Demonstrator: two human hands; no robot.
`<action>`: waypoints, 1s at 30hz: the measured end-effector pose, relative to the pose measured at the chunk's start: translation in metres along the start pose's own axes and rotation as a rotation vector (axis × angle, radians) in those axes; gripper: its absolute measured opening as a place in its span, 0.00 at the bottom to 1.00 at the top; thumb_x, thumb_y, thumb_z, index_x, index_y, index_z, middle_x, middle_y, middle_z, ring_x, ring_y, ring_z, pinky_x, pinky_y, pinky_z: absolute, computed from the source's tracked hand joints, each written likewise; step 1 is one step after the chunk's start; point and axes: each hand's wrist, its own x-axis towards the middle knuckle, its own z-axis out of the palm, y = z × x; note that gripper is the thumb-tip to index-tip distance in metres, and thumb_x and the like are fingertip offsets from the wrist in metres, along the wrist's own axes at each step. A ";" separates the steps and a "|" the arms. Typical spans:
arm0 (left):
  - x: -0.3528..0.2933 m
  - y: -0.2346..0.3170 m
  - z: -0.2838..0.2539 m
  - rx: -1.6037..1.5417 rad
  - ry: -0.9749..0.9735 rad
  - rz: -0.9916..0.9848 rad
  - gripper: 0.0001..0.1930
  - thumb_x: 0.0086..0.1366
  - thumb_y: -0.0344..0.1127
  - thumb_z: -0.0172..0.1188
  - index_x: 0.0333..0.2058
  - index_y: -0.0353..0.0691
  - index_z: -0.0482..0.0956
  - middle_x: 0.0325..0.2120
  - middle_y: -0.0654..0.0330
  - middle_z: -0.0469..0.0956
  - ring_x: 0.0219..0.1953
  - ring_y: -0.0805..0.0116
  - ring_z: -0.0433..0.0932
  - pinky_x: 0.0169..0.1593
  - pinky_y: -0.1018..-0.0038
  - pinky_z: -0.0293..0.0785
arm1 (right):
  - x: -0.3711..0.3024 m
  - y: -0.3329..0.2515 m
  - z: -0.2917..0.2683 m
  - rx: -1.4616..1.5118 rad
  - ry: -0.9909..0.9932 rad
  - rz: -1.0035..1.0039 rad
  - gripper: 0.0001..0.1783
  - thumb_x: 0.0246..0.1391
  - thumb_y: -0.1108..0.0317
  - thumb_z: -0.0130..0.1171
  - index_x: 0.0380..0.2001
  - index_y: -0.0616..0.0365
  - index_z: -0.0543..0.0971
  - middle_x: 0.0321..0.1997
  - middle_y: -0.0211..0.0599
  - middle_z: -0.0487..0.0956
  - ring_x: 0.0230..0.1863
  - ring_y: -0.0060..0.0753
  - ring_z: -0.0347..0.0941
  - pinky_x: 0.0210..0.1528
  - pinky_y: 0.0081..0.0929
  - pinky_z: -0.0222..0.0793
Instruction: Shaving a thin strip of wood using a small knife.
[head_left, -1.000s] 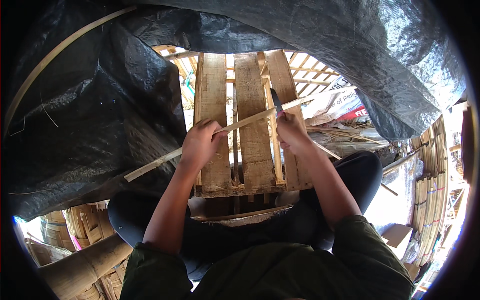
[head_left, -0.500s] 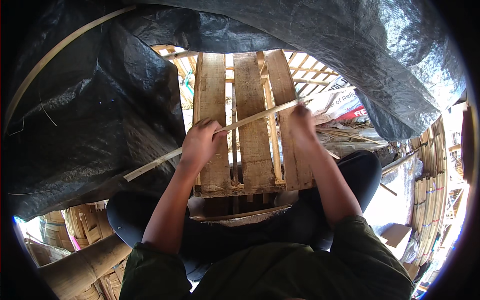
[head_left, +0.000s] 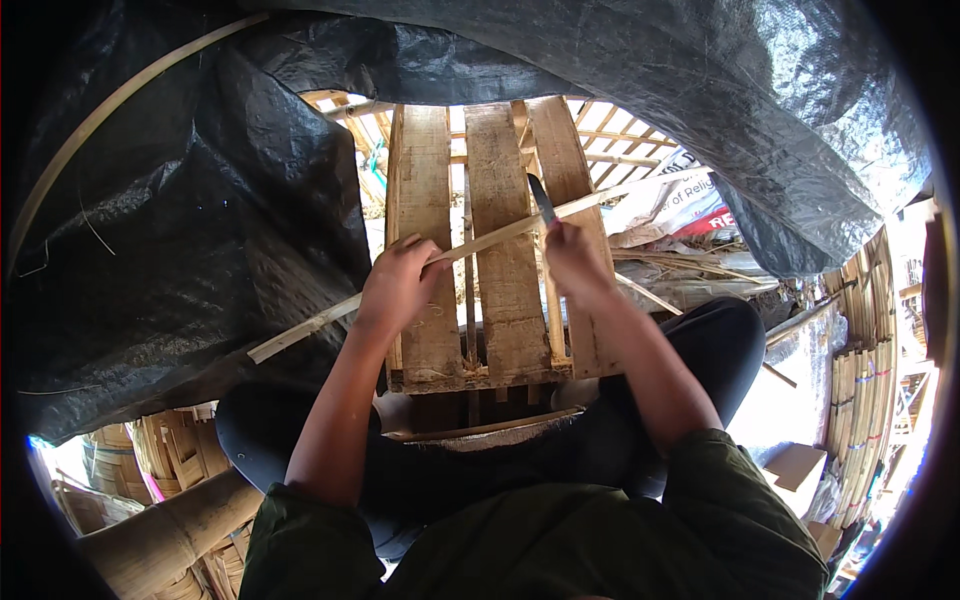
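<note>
The left hand (head_left: 402, 282) is closed around the strip (head_left: 492, 240), which runs slanted over the desk (head_left: 515, 325) and reaches out past both hands. The right hand (head_left: 575, 260) is closed on the handle of the knife (head_left: 540, 198), whose blade crosses the strip just ahead of this hand, though I cannot tell if it cuts in. The step seems to be shaving the strip, so the next stroke would call for a firm left grip and a shallow blade angle.

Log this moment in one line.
left hand: grips wooden strip | right hand: holds knife, blade across strip | beneath: three planks
</note>
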 end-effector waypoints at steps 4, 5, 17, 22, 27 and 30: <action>-0.002 0.007 0.001 0.032 0.030 0.013 0.09 0.60 0.34 0.66 0.30 0.34 0.78 0.29 0.51 0.77 0.34 0.49 0.78 0.38 0.61 0.73 | 0.006 -0.012 -0.029 -0.019 0.126 0.050 0.21 0.72 0.56 0.36 0.39 0.63 0.70 0.17 0.27 0.65 0.11 0.22 0.58 0.11 0.28 0.57; -0.001 0.009 0.002 0.028 0.033 0.024 0.09 0.60 0.34 0.66 0.30 0.34 0.78 0.29 0.51 0.77 0.34 0.49 0.78 0.38 0.61 0.73 | 0.000 -0.010 -0.016 -0.063 0.077 0.035 0.20 0.72 0.56 0.36 0.40 0.63 0.69 0.17 0.27 0.65 0.11 0.22 0.58 0.11 0.28 0.58; -0.001 0.007 0.000 0.001 0.027 0.016 0.09 0.61 0.34 0.67 0.31 0.34 0.77 0.28 0.51 0.78 0.32 0.49 0.79 0.36 0.62 0.73 | -0.002 -0.001 0.006 -0.057 0.127 -0.070 0.24 0.71 0.57 0.40 0.32 0.67 0.75 0.21 0.47 0.76 0.16 0.30 0.71 0.15 0.32 0.62; 0.004 0.014 0.000 -0.014 0.022 0.034 0.10 0.60 0.33 0.67 0.31 0.34 0.77 0.28 0.50 0.78 0.32 0.49 0.79 0.35 0.62 0.73 | 0.002 0.004 -0.010 -0.162 0.209 -0.035 0.24 0.72 0.53 0.35 0.40 0.63 0.73 0.16 0.35 0.69 0.15 0.32 0.71 0.13 0.37 0.65; -0.003 0.005 -0.001 0.004 0.029 -0.012 0.09 0.60 0.33 0.67 0.31 0.34 0.78 0.29 0.50 0.78 0.32 0.48 0.79 0.35 0.61 0.73 | 0.011 -0.018 -0.035 -0.016 0.067 0.089 0.22 0.69 0.60 0.41 0.46 0.72 0.73 0.24 0.46 0.76 0.19 0.38 0.74 0.18 0.36 0.72; 0.000 0.018 -0.002 0.017 0.037 -0.010 0.09 0.60 0.33 0.67 0.31 0.35 0.78 0.29 0.50 0.78 0.33 0.47 0.79 0.36 0.61 0.74 | -0.009 -0.010 -0.005 -0.085 0.004 0.112 0.21 0.71 0.56 0.38 0.47 0.65 0.71 0.22 0.36 0.71 0.16 0.26 0.65 0.14 0.31 0.64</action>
